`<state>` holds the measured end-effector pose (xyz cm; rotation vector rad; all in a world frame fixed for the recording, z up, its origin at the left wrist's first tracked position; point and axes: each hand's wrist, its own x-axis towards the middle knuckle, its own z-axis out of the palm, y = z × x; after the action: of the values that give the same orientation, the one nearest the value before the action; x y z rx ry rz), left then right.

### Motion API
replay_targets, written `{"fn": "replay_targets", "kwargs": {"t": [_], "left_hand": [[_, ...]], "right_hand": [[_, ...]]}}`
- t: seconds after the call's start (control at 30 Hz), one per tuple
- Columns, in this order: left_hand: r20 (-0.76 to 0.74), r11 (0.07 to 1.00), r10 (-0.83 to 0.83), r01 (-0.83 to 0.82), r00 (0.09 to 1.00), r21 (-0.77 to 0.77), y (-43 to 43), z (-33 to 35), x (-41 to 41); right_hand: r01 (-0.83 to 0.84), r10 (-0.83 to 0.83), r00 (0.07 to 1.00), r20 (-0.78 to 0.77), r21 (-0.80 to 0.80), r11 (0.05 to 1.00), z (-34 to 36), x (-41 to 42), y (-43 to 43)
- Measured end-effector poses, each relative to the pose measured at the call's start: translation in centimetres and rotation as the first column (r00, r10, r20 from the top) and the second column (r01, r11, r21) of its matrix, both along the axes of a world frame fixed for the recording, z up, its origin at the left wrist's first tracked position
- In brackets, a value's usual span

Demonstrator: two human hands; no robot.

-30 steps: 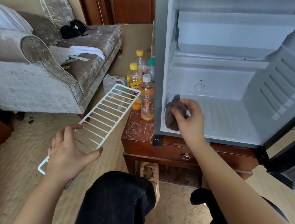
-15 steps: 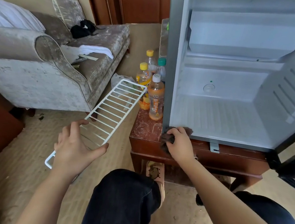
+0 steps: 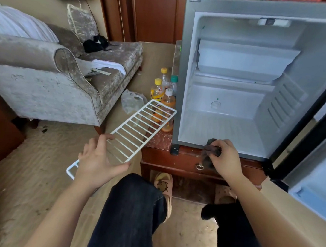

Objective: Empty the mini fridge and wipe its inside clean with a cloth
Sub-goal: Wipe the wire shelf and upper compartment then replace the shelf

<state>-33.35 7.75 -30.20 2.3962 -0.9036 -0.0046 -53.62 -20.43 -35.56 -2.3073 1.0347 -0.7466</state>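
**At the front lip of the mini fridge (image 3: 226, 128), wiping under way**

On that lower edge my right hand (image 3: 226, 159) clenches the dark cloth (image 3: 209, 152), which is bunched up and touching the rim where the fridge floor ends. Inside I see only bare floor and bare walls, so emptying looks done, I'd judge (the bottles (image 3: 164, 102) stand just beside the fridge on the wooden stand (image 3: 174, 163)). My left hand (image 3: 96, 161) grips the white wire shelf (image 3: 138, 129), fingers over one rail and thumb under, holding it out above the carpet. What's left, as far as I can tell, is the walls, the upper ledges and the door (image 3: 322, 165) lining.
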Motion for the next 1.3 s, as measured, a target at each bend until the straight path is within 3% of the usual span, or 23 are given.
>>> {"fn": "replay_targets", "kwargs": {"t": [0.37, 0.7, 0.9, 1.3], "left_hand": [[-0.021, 0.979, -0.203, 0.204, 0.979, 0.014, -4.0, -0.1, -6.5], [-0.018, 0.924, -0.38, 0.38, 0.925, 0.047, -17.2, -1.3, -11.6], [-0.088, 0.908, -0.403, 0.41, 0.911, 0.085, -26.1, -4.1, -10.8], [0.008, 0.861, -0.472, 0.459, 0.881, 0.219, -36.9, -8.8, -5.2]], "right_hand": [[0.153, -0.136, 0.977, 0.163, -0.097, 0.984, 3.7, -7.3, -0.7], [0.37, -0.305, 0.877, 0.371, -0.115, 0.922, 3.8, -10.3, -3.0], [0.412, -0.347, 0.845, 0.407, -0.08, 0.908, 1.2, -8.3, -6.3], [0.479, -0.419, 0.766, 0.488, 0.002, 0.878, -1.8, -2.3, -14.8]]}}
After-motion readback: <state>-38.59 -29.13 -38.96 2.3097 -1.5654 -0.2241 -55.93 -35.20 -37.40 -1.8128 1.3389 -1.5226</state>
